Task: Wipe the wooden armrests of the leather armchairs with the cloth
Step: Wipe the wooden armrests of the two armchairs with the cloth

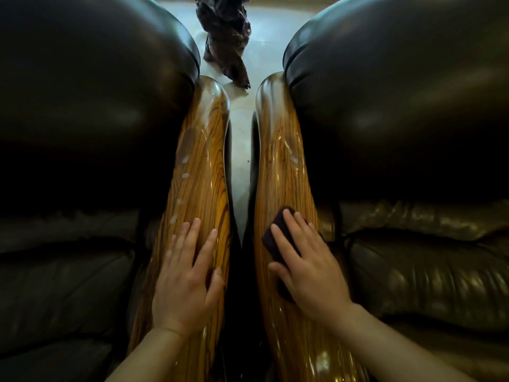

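Note:
Two glossy striped wooden armrests run side by side away from me. On the left armrest (202,166) my left hand (187,282) lies flat, fingers spread, holding nothing. White smears dot this armrest further up. On the right armrest (283,166) my right hand (308,268) presses a small dark cloth (278,238) against the wood, fingers on top of it. A whitish smear sits on the right armrest beyond the cloth.
Dark leather armchairs flank the armrests, one on the left (82,119) and one on the right (413,119). A narrow gap shows pale floor (241,161) between them. A dark gnarled wooden object (225,42) stands on the floor beyond the armrest ends.

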`<state>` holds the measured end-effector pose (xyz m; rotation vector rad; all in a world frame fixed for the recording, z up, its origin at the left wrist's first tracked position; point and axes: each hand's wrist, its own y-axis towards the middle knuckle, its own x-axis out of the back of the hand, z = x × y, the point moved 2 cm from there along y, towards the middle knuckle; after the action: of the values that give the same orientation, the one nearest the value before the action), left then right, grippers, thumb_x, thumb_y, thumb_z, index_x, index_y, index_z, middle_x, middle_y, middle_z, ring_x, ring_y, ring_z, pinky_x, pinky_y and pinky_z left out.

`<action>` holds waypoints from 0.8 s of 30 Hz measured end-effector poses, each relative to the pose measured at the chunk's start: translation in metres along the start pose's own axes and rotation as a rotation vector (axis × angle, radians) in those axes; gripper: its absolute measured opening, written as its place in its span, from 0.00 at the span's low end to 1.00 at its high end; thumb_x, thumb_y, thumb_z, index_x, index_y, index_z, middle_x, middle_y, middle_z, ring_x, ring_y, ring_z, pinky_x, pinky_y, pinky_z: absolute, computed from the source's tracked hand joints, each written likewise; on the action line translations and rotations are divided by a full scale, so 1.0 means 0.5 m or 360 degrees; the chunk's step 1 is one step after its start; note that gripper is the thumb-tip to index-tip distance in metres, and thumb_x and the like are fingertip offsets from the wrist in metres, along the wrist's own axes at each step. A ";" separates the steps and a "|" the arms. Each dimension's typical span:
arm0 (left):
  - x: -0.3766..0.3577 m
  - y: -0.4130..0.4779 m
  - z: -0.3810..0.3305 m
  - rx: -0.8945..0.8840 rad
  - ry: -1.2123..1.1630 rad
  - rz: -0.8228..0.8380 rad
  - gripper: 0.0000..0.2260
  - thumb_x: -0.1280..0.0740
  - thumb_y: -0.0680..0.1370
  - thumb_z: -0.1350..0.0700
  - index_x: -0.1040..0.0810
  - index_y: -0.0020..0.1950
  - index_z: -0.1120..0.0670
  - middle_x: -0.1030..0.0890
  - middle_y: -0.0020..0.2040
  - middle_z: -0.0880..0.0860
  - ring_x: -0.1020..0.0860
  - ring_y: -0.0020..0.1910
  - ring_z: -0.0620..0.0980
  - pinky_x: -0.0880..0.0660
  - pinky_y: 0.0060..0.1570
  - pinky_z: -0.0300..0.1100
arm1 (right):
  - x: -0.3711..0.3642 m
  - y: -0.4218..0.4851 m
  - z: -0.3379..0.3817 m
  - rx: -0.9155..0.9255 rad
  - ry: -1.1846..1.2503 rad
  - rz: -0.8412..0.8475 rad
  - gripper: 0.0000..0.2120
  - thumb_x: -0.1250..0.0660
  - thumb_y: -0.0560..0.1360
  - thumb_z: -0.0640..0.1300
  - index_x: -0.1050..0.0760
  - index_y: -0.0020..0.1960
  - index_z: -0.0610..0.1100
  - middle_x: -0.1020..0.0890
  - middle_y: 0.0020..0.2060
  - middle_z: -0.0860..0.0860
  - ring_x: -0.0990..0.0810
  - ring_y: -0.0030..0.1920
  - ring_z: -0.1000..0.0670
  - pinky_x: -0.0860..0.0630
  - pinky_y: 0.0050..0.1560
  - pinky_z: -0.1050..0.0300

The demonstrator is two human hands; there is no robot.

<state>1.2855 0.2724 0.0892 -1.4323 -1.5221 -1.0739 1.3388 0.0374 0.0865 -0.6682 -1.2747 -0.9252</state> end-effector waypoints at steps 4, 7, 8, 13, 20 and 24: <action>-0.001 0.000 0.000 0.0023 -0.0017 -0.0009 0.29 0.44 0.78 0.47 0.41 0.79 0.49 0.46 0.81 0.53 0.51 0.80 0.51 0.46 0.76 0.57 | 0.019 0.076 -0.027 -0.0338 0.0146 -0.0106 0.29 0.54 0.83 0.63 0.45 0.80 0.52 0.46 0.82 0.50 0.53 0.81 0.48 0.49 0.79 0.46; 0.000 0.000 -0.001 0.0010 0.0005 -0.0015 0.29 0.44 0.78 0.47 0.41 0.79 0.49 0.46 0.81 0.53 0.51 0.80 0.51 0.49 0.77 0.54 | 0.029 0.187 -0.016 -0.0537 0.0180 -0.0166 0.29 0.53 0.83 0.63 0.42 0.79 0.52 0.43 0.81 0.49 0.50 0.81 0.45 0.50 0.79 0.44; 0.000 0.001 -0.001 0.0006 0.0013 -0.0013 0.29 0.44 0.78 0.47 0.41 0.79 0.49 0.46 0.81 0.53 0.51 0.80 0.51 0.51 0.77 0.52 | 0.027 0.201 -0.006 -0.0478 0.0127 -0.0168 0.27 0.51 0.83 0.62 0.41 0.79 0.53 0.42 0.81 0.48 0.50 0.81 0.44 0.49 0.79 0.43; 0.001 0.001 0.002 0.0007 0.0024 0.0008 0.29 0.44 0.78 0.47 0.41 0.79 0.50 0.46 0.81 0.53 0.51 0.80 0.51 0.53 0.77 0.51 | 0.007 0.089 0.008 0.0196 0.0000 -0.0099 0.23 0.48 0.84 0.58 0.35 0.76 0.52 0.42 0.81 0.49 0.52 0.81 0.46 0.47 0.79 0.43; 0.001 0.003 0.003 0.0015 0.0012 0.0015 0.28 0.44 0.78 0.47 0.41 0.79 0.49 0.46 0.81 0.53 0.51 0.80 0.51 0.55 0.77 0.48 | 0.036 0.187 -0.032 -0.0315 0.0186 -0.0154 0.26 0.46 0.83 0.57 0.39 0.79 0.50 0.41 0.80 0.48 0.48 0.81 0.46 0.46 0.79 0.43; -0.001 0.003 0.002 0.0015 0.0016 0.0022 0.29 0.44 0.78 0.48 0.41 0.79 0.49 0.47 0.81 0.53 0.51 0.80 0.51 0.56 0.78 0.48 | 0.026 0.179 -0.009 -0.0196 0.0166 -0.0151 0.25 0.44 0.83 0.55 0.39 0.78 0.51 0.43 0.81 0.49 0.49 0.81 0.47 0.47 0.79 0.45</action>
<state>1.2868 0.2735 0.0886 -1.4273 -1.5062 -1.0627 1.4191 0.0751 0.1048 -0.6509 -1.1717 -1.1095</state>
